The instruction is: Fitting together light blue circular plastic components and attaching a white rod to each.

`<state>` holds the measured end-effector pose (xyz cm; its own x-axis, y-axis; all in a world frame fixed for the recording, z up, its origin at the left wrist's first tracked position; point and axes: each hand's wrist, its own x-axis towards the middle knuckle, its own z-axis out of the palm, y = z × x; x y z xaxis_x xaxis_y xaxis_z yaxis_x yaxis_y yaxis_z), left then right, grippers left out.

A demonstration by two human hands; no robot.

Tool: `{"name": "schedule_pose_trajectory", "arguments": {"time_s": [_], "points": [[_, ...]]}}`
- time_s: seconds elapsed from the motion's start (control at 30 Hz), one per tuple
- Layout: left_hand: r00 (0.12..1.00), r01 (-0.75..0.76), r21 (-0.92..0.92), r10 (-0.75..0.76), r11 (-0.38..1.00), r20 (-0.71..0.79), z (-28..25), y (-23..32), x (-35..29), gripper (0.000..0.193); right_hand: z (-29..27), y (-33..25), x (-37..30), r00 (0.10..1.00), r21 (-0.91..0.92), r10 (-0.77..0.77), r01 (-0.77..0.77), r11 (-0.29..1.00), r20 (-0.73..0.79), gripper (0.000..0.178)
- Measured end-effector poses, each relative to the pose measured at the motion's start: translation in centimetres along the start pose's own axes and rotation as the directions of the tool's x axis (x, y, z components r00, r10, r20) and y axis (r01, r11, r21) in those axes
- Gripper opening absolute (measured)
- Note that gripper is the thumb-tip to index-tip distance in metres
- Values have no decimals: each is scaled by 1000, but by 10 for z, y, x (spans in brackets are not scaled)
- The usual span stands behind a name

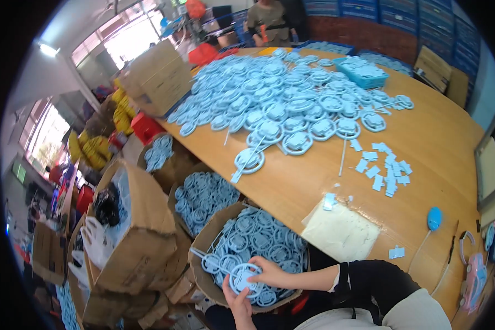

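Over an open cardboard box (202, 268) I hold a light blue plastic ring part (241, 279) with a long stem toward the left. My left hand (238, 303) grips its lower left edge from below. The fingers of my right hand (267, 273) are closed on its upper right side, the thumb lying across its face. Many similar blue ring parts (264, 234) fill the box under my hands. How far the fingers wrap behind the held part is hidden.
A big pile of blue ring parts (269, 104) covers the far wooden table (291, 192). Small flat blue pieces (390, 170), a white sheet (344, 230) and a blue oval object (434, 218) lie nearer. More cardboard boxes (143, 214) stand at left. A person (269, 25) is across the table.
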<state>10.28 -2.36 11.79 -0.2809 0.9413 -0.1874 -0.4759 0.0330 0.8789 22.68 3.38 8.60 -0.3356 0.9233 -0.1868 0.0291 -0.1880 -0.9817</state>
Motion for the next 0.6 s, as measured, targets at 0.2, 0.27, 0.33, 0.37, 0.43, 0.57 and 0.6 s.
{"name": "schedule_pose_trajectory", "arguments": {"time_s": [0.2, 0.27, 0.33, 0.37, 0.43, 0.57, 0.6], "points": [[993, 15, 247, -43, 969, 107, -18, -4, 3, 69, -11, -7, 5, 979, 98, 154, -167, 981, 132, 42], [983, 137, 88, -147, 987, 114, -25, 1, 0, 71, -16, -15, 4, 907, 139, 269, -327, 935, 325, 39], [972, 147, 80, -159, 986, 172, -42, -6, 2, 62, -12, -11, 4, 812, 259, 308, -477, 840, 496, 34], [967, 178, 84, -190, 981, 173, -50, -10, 4, 58, -15, -22, 4, 816, 245, 306, -466, 850, 491, 34], [965, 223, 70, -230, 972, 126, -62, -17, 8, 54, -25, -49, -1, 817, 145, 409, -500, 854, 406, 33], [936, 282, 70, -290, 957, 199, -106, -49, 37, 42, -77, -113, 11, 926, 391, 243, -345, 853, 288, 41], [947, 136, 46, -143, 990, 288, -111, -57, 35, 43, -96, -105, 36, 968, 522, 101, -211, 826, 232, 49]]}}
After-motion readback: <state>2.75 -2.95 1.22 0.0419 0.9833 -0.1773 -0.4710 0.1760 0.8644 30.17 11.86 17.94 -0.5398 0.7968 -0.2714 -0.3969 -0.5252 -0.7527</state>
